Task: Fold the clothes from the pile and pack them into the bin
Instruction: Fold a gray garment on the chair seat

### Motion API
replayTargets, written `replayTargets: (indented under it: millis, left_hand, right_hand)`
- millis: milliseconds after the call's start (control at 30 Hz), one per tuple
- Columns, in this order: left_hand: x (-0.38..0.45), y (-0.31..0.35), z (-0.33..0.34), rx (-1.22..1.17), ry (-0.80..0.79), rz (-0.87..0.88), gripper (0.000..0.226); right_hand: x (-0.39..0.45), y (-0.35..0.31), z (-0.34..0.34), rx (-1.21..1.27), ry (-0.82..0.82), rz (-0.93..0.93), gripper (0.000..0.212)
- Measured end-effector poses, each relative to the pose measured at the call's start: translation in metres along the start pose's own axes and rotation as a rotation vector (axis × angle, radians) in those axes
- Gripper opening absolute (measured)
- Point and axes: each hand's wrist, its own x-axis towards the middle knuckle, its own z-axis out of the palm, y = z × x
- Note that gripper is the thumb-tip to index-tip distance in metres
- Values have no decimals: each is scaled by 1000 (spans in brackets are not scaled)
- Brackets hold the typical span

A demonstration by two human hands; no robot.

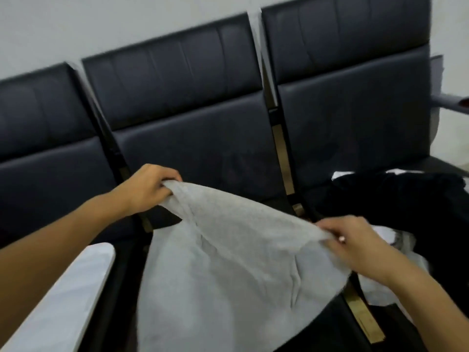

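Three dark padded seats [177,102] run in a row across the upper frame against a pale wall [76,21]. At lower left lies a white rounded panel [63,301]; whether it belongs to a bin I cannot tell. Left of centre, the left hand [149,189] is clenched on one corner of a light grey garment [228,262]. That garment spreads through the middle of the frame over the middle seat, its held top edge slanting from upper left down to lower right, the rest hanging toward the bottom edge and hiding the seat cushion beneath. At right centre, the right hand [355,245] pinches the other corner. Behind it, on the right seat, sits a pile of clothes [406,199], mostly black with white pieces showing beneath.
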Motion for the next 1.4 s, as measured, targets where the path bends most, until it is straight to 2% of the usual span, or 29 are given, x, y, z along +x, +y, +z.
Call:
replayTargets:
  millis: [67,133,200,300,400,533,600,667,700,733,767,833,867,967,1000,1100,1133,1233,1400]
  left_hand:
    - [-38,-1,-38,-20,134,-42,25]
    - [-72,4,-73,-78,307,-76,29]
    - [-109,10,-107,-109,463,-81,37]
    - [-155,13,-147,-2,536,-77,50]
    - [-199,13,-174,138,545,-147,51]
    - [-240,33,-196,52,587,-102,58]
    - [-256,51,-207,-59,569,-64,42]
    - [-274,66,-217,-198,506,-58,16]
    - [-280,71,-221,-284,468,-46,24]
    - [-286,74,-224,-356,434,-41,44]
    - [-288,72,-224,-411,423,-44,56]
    - [-284,66,-218,-485,388,-54,62]
    - [-279,63,-211,-509,353,-73,63]
    - [-252,40,-174,-547,268,-151,62]
    - [-241,30,-156,-569,232,-186,56]
    - [-206,2,-95,-556,79,-312,17]
    - [-193,-9,-70,-523,22,-349,12]
    - [-157,-43,2,-403,-101,-389,13]
    - [-102,-94,71,-184,-42,-417,12]
  right_hand:
    - [0,-38,-20,-30,228,-125,43]
    - [2,-82,-42,-85,341,-245,34]
    - [3,-126,-67,-302,448,-366,28]
    - [5,-179,-117,-699,465,-534,25]
    - [-6,-225,-158,-840,373,-540,25]
    - [-33,-264,-185,-583,254,-513,25]
    - [-45,-277,-195,-475,203,-510,21]
    - [-55,-287,-203,-396,113,-474,18]
    - [-58,-289,-207,-324,76,-452,13]
    - [-60,-292,-209,-226,20,-428,12]
    - [-62,-293,-209,-134,-56,-396,28]
    - [-53,-283,-208,-48,-173,-312,65]
    - [-46,-277,-203,-39,-210,-272,67]
    - [-13,-245,-171,-114,-301,-143,24]
    - [0,-229,-156,-168,-315,-108,17]
    - [34,-175,-108,-354,-354,-11,13]
    - [47,-154,-89,-409,-360,3,14]
    - [83,-86,-34,-549,-328,23,14]
    - [125,-17,23,-760,-41,63,26]
